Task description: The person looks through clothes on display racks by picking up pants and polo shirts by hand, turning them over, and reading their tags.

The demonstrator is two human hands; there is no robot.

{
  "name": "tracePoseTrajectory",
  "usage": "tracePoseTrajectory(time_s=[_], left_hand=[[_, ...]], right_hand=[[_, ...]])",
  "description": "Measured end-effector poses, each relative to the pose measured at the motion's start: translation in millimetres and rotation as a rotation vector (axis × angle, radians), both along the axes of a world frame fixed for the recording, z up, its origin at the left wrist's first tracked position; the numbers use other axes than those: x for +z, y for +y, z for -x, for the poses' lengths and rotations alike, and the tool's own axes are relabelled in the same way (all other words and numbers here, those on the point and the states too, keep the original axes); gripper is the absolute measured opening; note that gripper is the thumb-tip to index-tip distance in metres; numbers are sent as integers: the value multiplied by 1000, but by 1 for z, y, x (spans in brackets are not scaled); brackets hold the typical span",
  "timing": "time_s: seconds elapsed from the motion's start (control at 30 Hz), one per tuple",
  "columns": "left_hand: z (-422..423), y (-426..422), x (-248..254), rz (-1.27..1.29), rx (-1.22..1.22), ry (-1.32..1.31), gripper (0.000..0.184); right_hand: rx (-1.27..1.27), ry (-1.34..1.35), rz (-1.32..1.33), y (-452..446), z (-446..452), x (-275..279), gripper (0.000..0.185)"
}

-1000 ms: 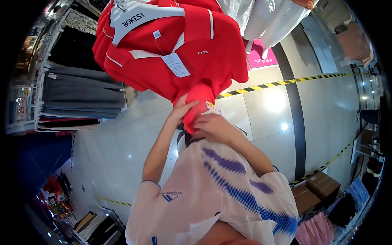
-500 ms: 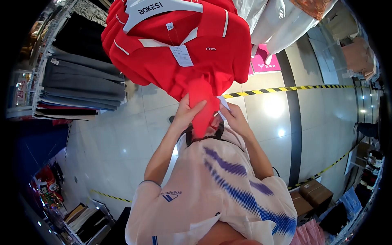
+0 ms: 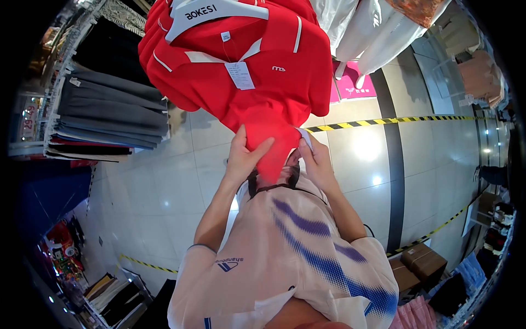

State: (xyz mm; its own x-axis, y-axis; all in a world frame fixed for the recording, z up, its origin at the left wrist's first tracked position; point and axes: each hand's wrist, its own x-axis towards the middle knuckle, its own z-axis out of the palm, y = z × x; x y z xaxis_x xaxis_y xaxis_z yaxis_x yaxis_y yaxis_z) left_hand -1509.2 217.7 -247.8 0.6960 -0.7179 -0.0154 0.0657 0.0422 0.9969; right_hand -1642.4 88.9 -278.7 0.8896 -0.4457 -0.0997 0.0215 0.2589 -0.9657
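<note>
A red polo shirt (image 3: 290,90) with white piping hangs on a white hanger (image 3: 219,15) marked BOKESI. A white paper tag (image 3: 240,75) dangles at its collar. My left hand (image 3: 245,153) is closed on the gathered lower part of the shirt, thumb on top. Across from it, my right hand (image 3: 319,159) pinches the shirt's edge, where a small white piece (image 3: 305,137) shows by the thumb; I cannot make out whether it is a tag or trim. The cloth between my hands bunches and droops toward me.
More red shirts (image 3: 147,46) hang behind this one. Folded grey trousers (image 3: 109,104) hang on the left rack, white garments (image 3: 372,35) at the upper right. Yellow-black tape (image 3: 394,119) crosses the tiled floor. Cardboard boxes (image 3: 424,260) sit lower right.
My right hand has moved slightly up and right, spreading the red cloth wider between my hands. The hanging shirt has shifted slightly left. My left hand keeps its hold.
</note>
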Motion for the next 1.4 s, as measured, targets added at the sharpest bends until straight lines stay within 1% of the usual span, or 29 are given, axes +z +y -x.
tracePoseTrajectory(time_s=[0.03,0.07,0.1,0.13,0.17,0.2,0.3,0.33,0.4,0.47,0.5,0.53,0.6,0.63,0.67,0.7,0.73,0.8,0.83,0.87,0.93,0.97,1.0,1.07,1.2,1.27,1.3,1.33,1.4], left_hand=[[-1,-1,0,1,-2,-2,32],[-2,-1,0,34,56,102,28],[-4,-1,0,66,114,206,25],[-4,-2,2,67,115,203,25],[-5,-3,5,76,124,273,22],[-5,-4,10,85,134,343,19],[6,-14,32,106,177,399,14],[4,-14,28,109,179,397,14],[-4,-13,14,93,100,187,14],[-4,-15,10,91,70,201,16],[-3,-16,10,86,33,216,18],[-1,-17,12,88,36,214,18],[4,-18,20,-17,-89,6,21],[6,-20,15,-90,-112,-273,21],[9,-22,18,-90,-112,-272,21],[13,-24,24,-114,-163,-450,19],[18,-26,29,-137,-214,-627,17],[25,-32,32,-99,-230,-641,15],[25,-33,31,-69,-245,-668,14],[23,-35,30,-39,-260,-694,13],[8,-33,43,-62,-314,-662,13],[-2,-32,44,-100,-324,-702,12],[-10,-31,45,-112,-342,-611,10],[-23,-29,49,-133,-354,-533,8],[-38,-31,48,-35,-328,-592,8],[-42,-30,39,-15,-398,-596,7],[-46,-26,36,-110,-512,-514,10],[-48,-23,30,-111,-512,-513,10],[-48,-15,18,17,-532,-211,12]], right_hand=[[-63,42,269,1,-3,7,28],[-126,84,537,1,-4,11,30],[-127,81,539,1,-5,11,30],[-157,109,730,1,-5,11,33],[-187,138,922,1,-6,11,37],[-187,135,924,1,-7,12,37],[-226,110,1000,0,-11,13,37],[-204,78,972,0,-13,8,37],[-177,43,946,-2,-15,5,37],[168,41,513,-7,-15,4,39],[172,38,516,-5,-14,2,39],[142,-79,213,-2,-11,0,43],[109,-192,-91,1,-9,0,49],[123,-180,-21,2,-9,2,56],[137,-168,49,2,-9,4,64],[123,-88,154,1,-10,1,70],[122,-88,154,4,-10,-1,70],[-87,-32,30,15,-15,-7,68],[-140,-85,-32,17,-19,-15,52],[-138,-84,-31,15,-19,-18,52],[-174,-90,-74,8,-17,-12,34],[-147,-94,-156,4,-17,-11,24],[-99,-118,-256,0,-16,-10,22],[69,52,-234,-12,-13,1,24],[91,80,-236,-9,-10,20,23],[49,7,-459,-5,-8,28,29],[51,9,-460,-6,-9,26,29],[73,-13,-442,-7,-8,23,33],[90,-33,-426,-10,-8,21,36]])
